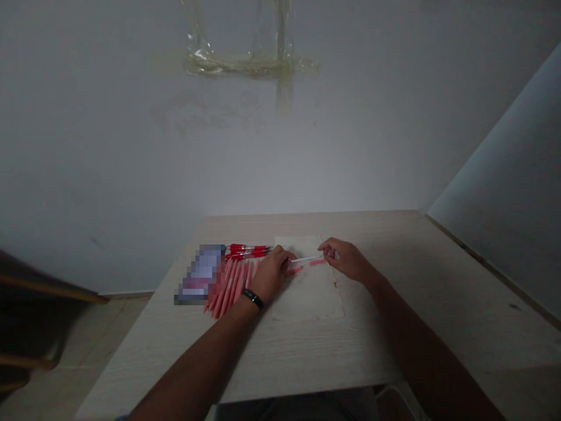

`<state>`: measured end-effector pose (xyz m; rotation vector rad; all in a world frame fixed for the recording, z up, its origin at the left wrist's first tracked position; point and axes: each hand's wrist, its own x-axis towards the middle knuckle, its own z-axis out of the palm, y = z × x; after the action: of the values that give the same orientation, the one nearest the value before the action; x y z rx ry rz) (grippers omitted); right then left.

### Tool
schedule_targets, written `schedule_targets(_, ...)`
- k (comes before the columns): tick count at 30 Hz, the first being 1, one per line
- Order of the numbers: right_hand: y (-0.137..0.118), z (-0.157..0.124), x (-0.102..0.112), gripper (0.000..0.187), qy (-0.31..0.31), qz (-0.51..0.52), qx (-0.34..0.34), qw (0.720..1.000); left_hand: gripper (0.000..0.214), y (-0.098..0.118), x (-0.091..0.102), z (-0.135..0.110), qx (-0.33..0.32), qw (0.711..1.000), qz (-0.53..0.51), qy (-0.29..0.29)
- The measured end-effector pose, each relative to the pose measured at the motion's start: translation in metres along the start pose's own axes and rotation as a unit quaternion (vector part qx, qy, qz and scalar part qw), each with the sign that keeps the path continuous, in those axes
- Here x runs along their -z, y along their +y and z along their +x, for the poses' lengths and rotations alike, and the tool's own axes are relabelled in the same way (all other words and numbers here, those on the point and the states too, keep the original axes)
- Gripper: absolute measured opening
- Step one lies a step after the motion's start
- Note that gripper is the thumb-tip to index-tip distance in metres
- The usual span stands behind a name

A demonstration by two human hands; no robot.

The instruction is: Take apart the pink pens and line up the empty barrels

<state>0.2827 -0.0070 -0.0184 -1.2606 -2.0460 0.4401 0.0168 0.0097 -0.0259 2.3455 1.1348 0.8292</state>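
A thin white stick (307, 258), perhaps a pen refill, stretches between my two hands above a pale sheet (307, 298). My left hand (277, 268) pinches its left end, fingers closed. At the other end, my right hand (344, 257) has thumb and fingertips closed on it. Just under the stick lie a short pink piece (295, 270) near my left fingers and a pink tube-like piece (316, 262) by my right fingertips. Beside my left hand several pink pens (232, 286) lie in a row, partly covered by that hand. Several red pens (248, 252) lie behind them.
A phone-like device (201, 275), blurred out, lies left of the pens. Everything rests on a light wooden table (280, 362) whose far edge meets a wall (350, 146) with clear tape (245, 67) on it. A chair-like wooden frame (52, 283) stands at the left.
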Motion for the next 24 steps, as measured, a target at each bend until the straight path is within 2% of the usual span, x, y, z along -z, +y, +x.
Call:
schedule_targets(9,-0.012,0.000,-0.013,0.016,-0.011,0.047,0.004,0.999,0.021,0.008,0.004,0.000,-0.002,0.999,0.012,-0.031)
schedule_targets(17,-0.010,0.001,-0.013,0.018,-0.004,0.049,-0.009,0.999,0.020,0.010,0.005,-0.002,0.003,0.999,0.023,-0.027)
schedule_targets(20,0.001,0.001,-0.013,0.023,0.002,0.021,0.006,1.000,0.018,0.010,0.005,-0.002,0.002,0.999,0.027,-0.023)
schedule_targets(24,0.018,0.002,-0.017,0.012,-0.020,-0.083,0.043,0.995,0.019,0.010,0.004,-0.002,0.013,0.999,0.023,-0.017)
